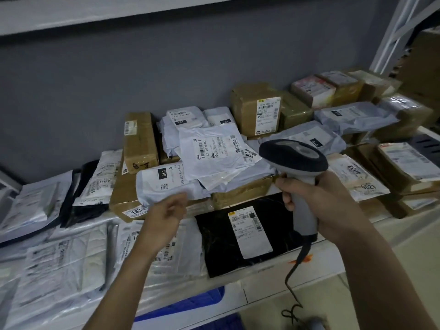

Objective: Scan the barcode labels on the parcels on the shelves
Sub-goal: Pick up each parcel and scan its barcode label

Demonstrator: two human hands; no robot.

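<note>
parcel-crowded shelf [333,256], grey wall [119,91] behind

Scanner [294,154] grey w/ black head; front parcel [238,239] black w/ white label [250,231]; boxes [140,139] brown; wall [166,75] grey.

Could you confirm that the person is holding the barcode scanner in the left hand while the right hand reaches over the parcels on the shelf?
Not quite: the hands are swapped. The head view shows the right hand gripping the barcode scanner, while the left hand reaches over the parcels on the shelf.
</note>
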